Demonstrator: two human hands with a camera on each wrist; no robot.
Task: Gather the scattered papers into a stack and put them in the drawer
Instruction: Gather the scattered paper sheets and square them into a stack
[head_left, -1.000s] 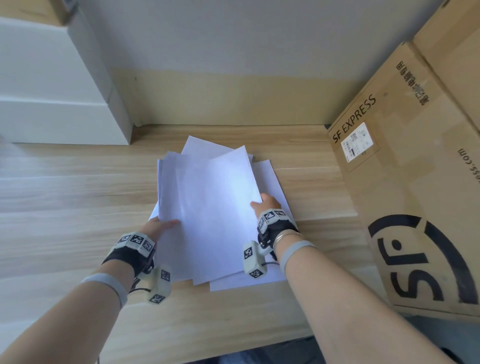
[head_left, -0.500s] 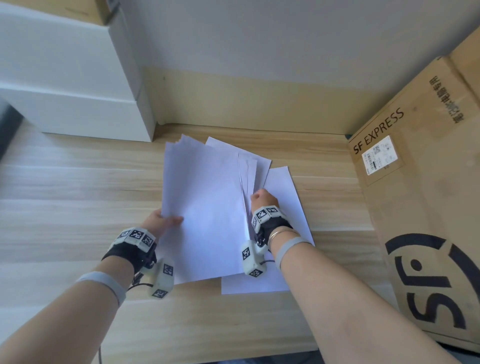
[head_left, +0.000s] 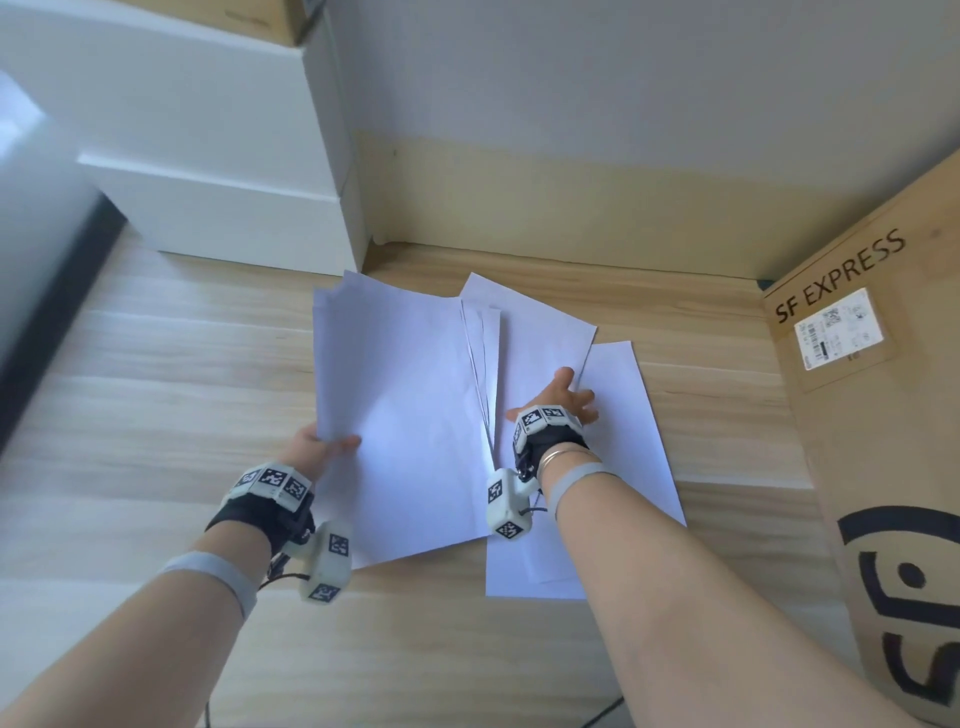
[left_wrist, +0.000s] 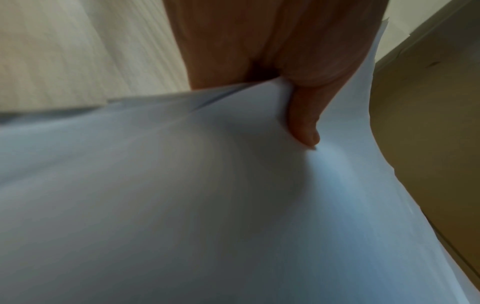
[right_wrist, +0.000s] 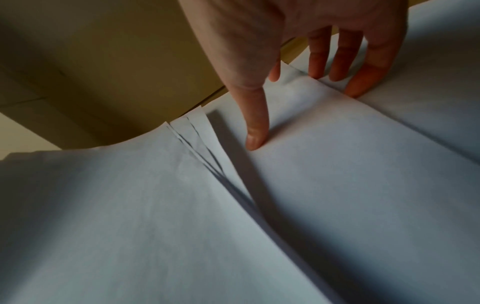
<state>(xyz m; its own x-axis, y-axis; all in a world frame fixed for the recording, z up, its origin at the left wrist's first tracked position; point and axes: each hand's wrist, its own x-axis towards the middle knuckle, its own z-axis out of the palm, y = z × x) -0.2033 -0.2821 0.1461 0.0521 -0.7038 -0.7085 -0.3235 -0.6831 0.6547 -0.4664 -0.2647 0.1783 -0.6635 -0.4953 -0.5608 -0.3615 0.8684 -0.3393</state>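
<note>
A bundle of several white sheets (head_left: 400, 410) is lifted and tilted over the wooden table, its left edge pinched by my left hand (head_left: 324, 447); the thumb (left_wrist: 303, 123) lies on top of the sheets (left_wrist: 182, 205). Two more white sheets (head_left: 618, 426) lie flat on the table to the right. My right hand (head_left: 563, 397) rests on them with straight, spread fingers (right_wrist: 255, 127), fingertips touching the edge where one loose sheet (right_wrist: 350, 164) overlaps the other. The white drawer unit (head_left: 218, 171) stands at the back left with its drawers shut.
A large SF Express cardboard box (head_left: 883, 415) stands at the right, close to the loose sheets. A pale wall with a beige lower band (head_left: 571, 197) runs behind the table. A dark strip (head_left: 47, 312) borders the wooden table (head_left: 156, 389) at the far left.
My left hand has lifted the bundle and swung it to the left. My right hand let go of the bundle and moved right onto the flat sheets, fingers spread.
</note>
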